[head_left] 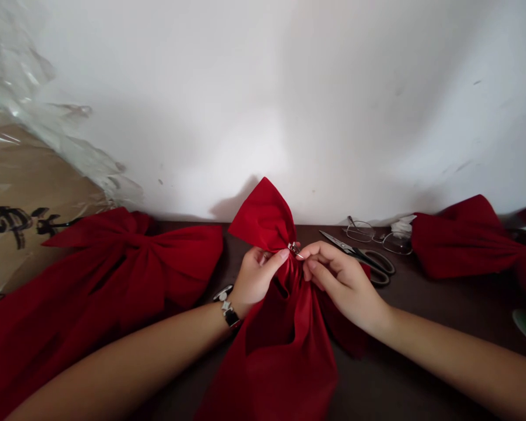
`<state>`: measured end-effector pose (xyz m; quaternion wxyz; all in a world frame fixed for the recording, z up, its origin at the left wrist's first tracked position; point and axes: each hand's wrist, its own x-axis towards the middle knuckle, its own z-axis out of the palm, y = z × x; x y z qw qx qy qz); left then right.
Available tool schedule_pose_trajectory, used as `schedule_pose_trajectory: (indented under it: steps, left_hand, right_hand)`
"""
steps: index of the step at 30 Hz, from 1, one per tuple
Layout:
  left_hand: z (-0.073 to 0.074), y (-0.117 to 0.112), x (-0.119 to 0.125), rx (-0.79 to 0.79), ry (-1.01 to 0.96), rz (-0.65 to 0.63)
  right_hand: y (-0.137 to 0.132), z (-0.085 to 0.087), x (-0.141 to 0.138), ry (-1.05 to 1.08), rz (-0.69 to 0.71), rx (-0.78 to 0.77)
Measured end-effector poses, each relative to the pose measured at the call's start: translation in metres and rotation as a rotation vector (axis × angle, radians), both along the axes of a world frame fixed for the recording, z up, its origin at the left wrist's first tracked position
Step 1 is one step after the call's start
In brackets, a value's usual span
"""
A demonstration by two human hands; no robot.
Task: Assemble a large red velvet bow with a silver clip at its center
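A red fabric bow (284,345) lies in the middle of the dark table, gathered at its waist. My left hand (256,278) pinches the gathered middle from the left, fingers closed on the cloth. My right hand (339,280) meets it from the right, thumb and forefinger pinched on a small silver metal clip or pin (294,248) at the gather. One lobe of the bow stands up toward the wall behind my fingers. A dark bracelet sits on my left wrist.
A finished red bow (114,263) lies at the left, another red bow (469,237) at the right. Scissors (363,257) and a pair of glasses (372,234) lie behind my right hand. A plastic-wrapped cardboard box (21,199) stands far left. A white wall backs the table (442,327).
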<state>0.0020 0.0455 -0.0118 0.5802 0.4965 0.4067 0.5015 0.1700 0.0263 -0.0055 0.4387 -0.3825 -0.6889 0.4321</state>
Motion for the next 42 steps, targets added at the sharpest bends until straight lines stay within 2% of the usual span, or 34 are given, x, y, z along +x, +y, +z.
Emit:
schedule_pose_trajectory:
  steps: [5,11,14,21,27,34,42]
  left_hand:
    - [0.0014,0.0012,-0.0024,0.019,0.036,-0.017]
    - [0.001,0.0,-0.0012,0.083,0.011,-0.012]
    - [0.0005,-0.0003,-0.0009,0.089,0.003,-0.007]
    - [0.0022,-0.0029,-0.0016,-0.075,-0.068,-0.055]
    - [0.0051,-0.005,0.0002,-0.148,-0.098,-0.073]
    - [0.0034,-0.0044,0.0013,-0.149,-0.108,-0.068]
    - [0.0032,-0.0055,0.0031,-0.075,-0.066,-0.03]
  right_hand:
    - [0.0022,0.0023,0.0031,-0.05,-0.003,0.025]
    - [0.0043,0.0054,0.0029,-0.01,-0.02,-0.099]
    - [0.0036,0.0046,0.0026,0.007,-0.039,-0.112]
    - [0.0014,0.0046,0.0029,-0.036,-0.068,-0.04]
    - [0.0017,-0.0009,0.004,-0.152,-0.114,0.106]
    - [0.0002,-0.0015,0.005,-0.221,-0.156,0.19]
    - [0.0001,-0.0018,0.0064,-0.275,-0.18,0.261]
